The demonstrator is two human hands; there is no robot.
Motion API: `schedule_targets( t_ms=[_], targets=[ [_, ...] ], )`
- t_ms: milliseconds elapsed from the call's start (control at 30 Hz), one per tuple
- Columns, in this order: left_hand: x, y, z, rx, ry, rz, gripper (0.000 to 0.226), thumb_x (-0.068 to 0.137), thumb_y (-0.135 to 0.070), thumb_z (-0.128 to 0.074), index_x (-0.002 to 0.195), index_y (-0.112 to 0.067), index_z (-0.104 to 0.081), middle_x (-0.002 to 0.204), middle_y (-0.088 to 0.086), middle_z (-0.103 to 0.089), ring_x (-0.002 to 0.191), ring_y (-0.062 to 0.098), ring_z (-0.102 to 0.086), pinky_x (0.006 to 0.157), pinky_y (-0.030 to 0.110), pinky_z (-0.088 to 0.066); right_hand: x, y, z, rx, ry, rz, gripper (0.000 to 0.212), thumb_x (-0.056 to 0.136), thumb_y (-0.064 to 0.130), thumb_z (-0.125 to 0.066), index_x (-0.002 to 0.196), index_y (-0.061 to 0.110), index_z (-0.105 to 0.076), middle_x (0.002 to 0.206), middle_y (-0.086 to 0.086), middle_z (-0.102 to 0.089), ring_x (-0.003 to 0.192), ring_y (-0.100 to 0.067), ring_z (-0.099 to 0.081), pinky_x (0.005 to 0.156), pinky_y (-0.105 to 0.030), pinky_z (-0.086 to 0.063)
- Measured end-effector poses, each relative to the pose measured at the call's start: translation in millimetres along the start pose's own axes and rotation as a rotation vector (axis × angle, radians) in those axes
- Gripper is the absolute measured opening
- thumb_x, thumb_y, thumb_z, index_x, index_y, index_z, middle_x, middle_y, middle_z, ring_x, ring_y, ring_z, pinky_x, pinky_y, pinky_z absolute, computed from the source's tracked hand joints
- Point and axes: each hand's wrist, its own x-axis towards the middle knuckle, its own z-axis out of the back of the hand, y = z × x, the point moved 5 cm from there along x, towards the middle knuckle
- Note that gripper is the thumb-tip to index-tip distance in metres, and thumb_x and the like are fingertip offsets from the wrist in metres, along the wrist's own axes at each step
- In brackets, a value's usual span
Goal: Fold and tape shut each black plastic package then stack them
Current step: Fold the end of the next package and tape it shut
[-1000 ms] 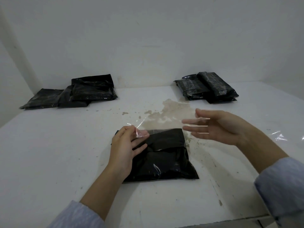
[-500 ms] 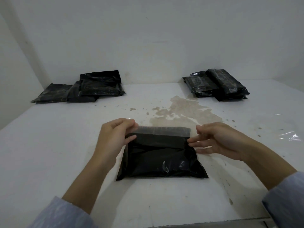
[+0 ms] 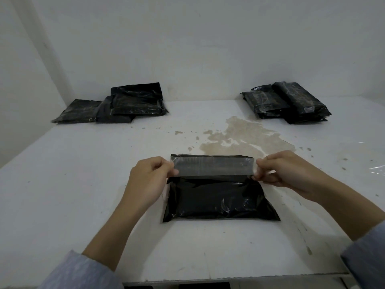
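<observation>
Between the two hands lies one black plastic package (image 3: 218, 197) on the white table (image 3: 73, 184), its near edge toward the person and its far flap under a strip of clear tape (image 3: 212, 165). The left hand (image 3: 149, 180) pinches the strip's left end between thumb and forefinger; the right hand (image 3: 291, 174) pinches the right end the same way, so the tape spans taut from hand to hand, above the package's far edge. Whether the strip already touches the plastic I cannot tell.

The package looks light and soft — a thin glossy film that wrinkles and catches the light, padded by something inside. It will likely slide on the table if pushed sideways, and the flap will spring open unless held down. The tape is the touchy part: limp, sticky, prone to curling onto itself, so gripping it only at the very ends, as now, seems right. Afterwards the package is best lifted by its two short sides, where the film is flat.

Far beyond the left hand sits a loose pile of black packages (image 3: 125, 105); far beyond the right hand a tighter stack of packages (image 3: 287, 103), probably the finished ones. A scrap of clear film (image 3: 378, 170) lies to the right of the right hand.
</observation>
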Motion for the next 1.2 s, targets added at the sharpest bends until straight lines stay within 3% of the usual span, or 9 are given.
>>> schedule_targets(
  t_ms=[167,367,467,633,733,867,967,1033,1200],
  targets=[
    [5,4,1,0.014,0.017,0.034,0.028,0.091,-0.018,-0.055,0.067,-0.017,-0.068,0.08,-0.008,-0.074,0.09,0.006,-0.064,0.081,0.028,-0.043,1,-5,0,-0.112,-0.097,0.069,0.042,0.094,0.018,-0.055,0.056,0.008,-0.068,0.063,-0.002,-0.065,0.069,-0.014,-0.059,0.083,-0.033,-0.05],
    [8,7,1,0.079,0.015,0.065,0.021,0.086,-0.014,-0.056,0.082,0.001,-0.071,0.086,0.005,-0.071,0.072,0.012,-0.052,0.06,0.016,-0.034,-4,-5,-4,-0.2,-0.155,0.093,0.035,0.091,0.022,-0.058,0.06,0.009,-0.071,0.082,-0.022,-0.069,0.081,-0.034,-0.063,0.082,-0.042,-0.052],
    [9,10,2,0.103,0.017,0.068,0.021,0.084,-0.014,-0.056,0.08,0.0,-0.071,0.087,0.023,-0.065,0.073,0.017,-0.048,0.057,0.022,-0.034,-3,-4,-7,-0.259,-0.165,0.105,0.035,0.091,0.021,-0.058,0.06,0.01,-0.07,0.063,-0.019,-0.059,0.06,-0.021,-0.052,0.062,-0.031,-0.047],
    [8,12,0,0.172,0.025,0.034,0.021,0.084,-0.011,-0.056,0.077,0.003,-0.069,0.077,0.023,-0.06,0.067,0.02,-0.047,0.055,0.023,-0.034,-3,-5,-9,-0.342,-0.213,0.147,0.031,0.09,0.018,-0.059,0.064,0.004,-0.07,0.055,-0.008,-0.055,0.046,-0.01,-0.042,0.041,-0.01,-0.032],
    [11,13,-2,0.217,-0.003,0.001,0.021,0.084,-0.01,-0.055,0.075,0.003,-0.069,0.082,0.021,-0.066,0.067,0.018,-0.05,0.057,0.024,-0.035,-3,-5,-11,-0.356,-0.268,0.189,0.032,0.089,0.016,-0.06,0.067,-0.006,-0.069,0.066,-0.023,-0.063,0.05,-0.015,-0.045,0.041,-0.007,-0.034],
    [12,16,-5,0.324,-0.037,-0.044,0.025,0.086,-0.01,-0.053,0.071,0.006,-0.066,0.074,0.02,-0.063,0.061,0.018,-0.046,0.054,0.025,-0.032,-3,-9,-12,-0.355,-0.372,0.231,0.033,0.087,0.016,-0.063,0.063,-0.006,-0.067,0.07,-0.023,-0.067,0.058,-0.026,-0.056,0.047,-0.007,-0.037],
    [11,18,-7,0.425,-0.089,-0.125,0.031,0.088,-0.014,-0.052,0.06,-0.005,-0.063,0.073,0.006,-0.058,0.08,0.02,-0.049,0.056,0.026,-0.033,-7,-11,-14,-0.326,-0.437,0.243,0.031,0.086,0.016,-0.066,0.061,-0.002,-0.067,0.065,-0.018,-0.066,0.061,-0.027,-0.061,0.048,-0.006,-0.037],
    [7,18,-12,0.535,-0.114,-0.204,0.03,0.092,-0.02,-0.048,0.069,-0.01,-0.064,0.084,-0.003,-0.05,0.092,0.015,-0.038,0.068,0.025,-0.033,-14,-12,-19,-0.326,-0.496,0.259,0.029,0.084,0.016,-0.067,0.059,0.003,-0.064,0.065,-0.012,-0.065,0.062,-0.019,-0.06,0.052,-0.007,-0.038],
    [4,24,-19,0.687,-0.152,-0.231,0.034,0.095,-0.028,-0.041,0.078,-0.008,-0.063,0.099,-0.001,-0.049,0.099,0.016,-0.034,0.079,0.028,-0.031,-12,-20,-28,-0.492,-0.554,0.164,0.02,0.087,0.031,-0.061,0.092,0.011,-0.06,0.099,-0.001,-0.041,0.111,-0.027,-0.04,0.086,-0.029,-0.029]
  ],
)
